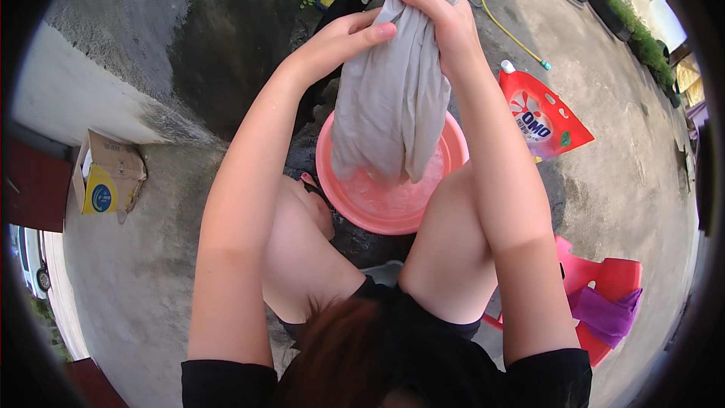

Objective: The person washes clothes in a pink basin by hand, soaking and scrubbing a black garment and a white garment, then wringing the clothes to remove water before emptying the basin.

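Both my hands hold up a light grey cloth, wet and creased, in front of me. My right hand is closed round its bunched upper part, with the fingers bent over the fabric. My left hand grips the left side, its thumb lying across the front; its other fingers are partly hidden. The cloth hangs in long folds over a round pink basin between my knees. Its lower end reaches down to cloudy water in the basin. Whether the cloth is a garment cannot be made out.
A red detergent pouch with a white cap stands right of the basin. Behind it runs a yellow hose. A red plastic chair with a purple cloth is at the lower right. An open cardboard box sits by the left wall.
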`<control>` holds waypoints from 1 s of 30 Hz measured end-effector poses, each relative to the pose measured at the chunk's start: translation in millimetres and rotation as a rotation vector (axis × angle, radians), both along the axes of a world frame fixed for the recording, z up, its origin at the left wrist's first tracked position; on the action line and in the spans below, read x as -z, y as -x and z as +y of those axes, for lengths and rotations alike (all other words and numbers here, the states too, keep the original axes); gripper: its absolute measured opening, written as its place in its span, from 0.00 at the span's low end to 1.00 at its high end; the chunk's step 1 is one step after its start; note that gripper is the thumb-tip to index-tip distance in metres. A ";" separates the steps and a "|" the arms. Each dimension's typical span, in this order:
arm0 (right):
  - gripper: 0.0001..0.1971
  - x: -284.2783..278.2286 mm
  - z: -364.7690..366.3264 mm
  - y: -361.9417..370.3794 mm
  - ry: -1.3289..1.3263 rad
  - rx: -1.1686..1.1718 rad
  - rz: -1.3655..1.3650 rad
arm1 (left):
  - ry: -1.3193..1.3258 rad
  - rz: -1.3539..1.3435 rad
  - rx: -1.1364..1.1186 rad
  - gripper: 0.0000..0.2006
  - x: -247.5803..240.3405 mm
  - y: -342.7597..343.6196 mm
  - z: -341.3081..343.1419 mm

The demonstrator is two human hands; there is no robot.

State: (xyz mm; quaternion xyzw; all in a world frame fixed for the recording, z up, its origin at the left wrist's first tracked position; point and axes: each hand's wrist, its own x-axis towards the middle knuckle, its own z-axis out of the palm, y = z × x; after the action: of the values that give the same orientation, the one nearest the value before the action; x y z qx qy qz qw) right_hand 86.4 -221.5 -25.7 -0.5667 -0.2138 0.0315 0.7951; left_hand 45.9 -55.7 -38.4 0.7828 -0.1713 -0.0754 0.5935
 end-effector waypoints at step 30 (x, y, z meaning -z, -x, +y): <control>0.03 -15.9 -5.7 -2.3 -0.122 -0.205 -0.135 | -0.009 -0.005 0.042 0.31 -1.3 19.7 -50.7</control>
State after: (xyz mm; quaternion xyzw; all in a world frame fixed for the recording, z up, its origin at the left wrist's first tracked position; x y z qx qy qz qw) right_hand 88.7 -227.3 -9.8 -0.4934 -0.3253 0.0613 0.8044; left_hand 26.2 -106.3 -37.1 0.7820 -0.1890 -0.0867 0.5876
